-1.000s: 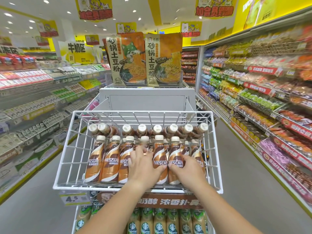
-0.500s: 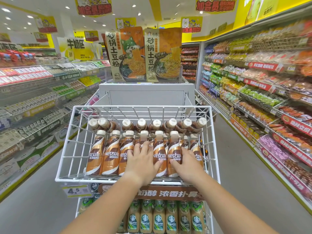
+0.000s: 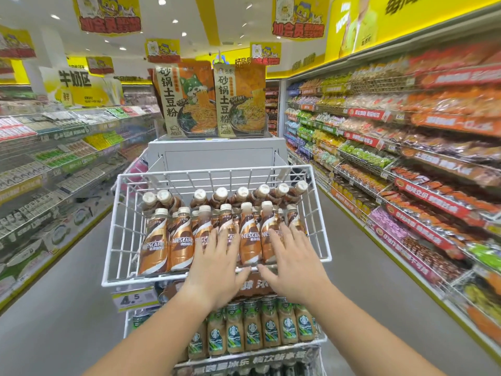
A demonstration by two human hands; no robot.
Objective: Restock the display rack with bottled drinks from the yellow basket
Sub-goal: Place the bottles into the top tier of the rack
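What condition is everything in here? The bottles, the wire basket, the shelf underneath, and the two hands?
Brown Nescafe coffee bottles, front row: upright, capped, labels facing out.
Brown capped bottles, back row: lying down, caps toward the camera.
White wire rack basket: tilted, partly filled, left side bare.
Green-label Starbucks bottles on the lower shelf: upright, packed in a full row.
Left hand: open, flat against the front bottles.
Right hand: open, fingers spread, gripping nothing.
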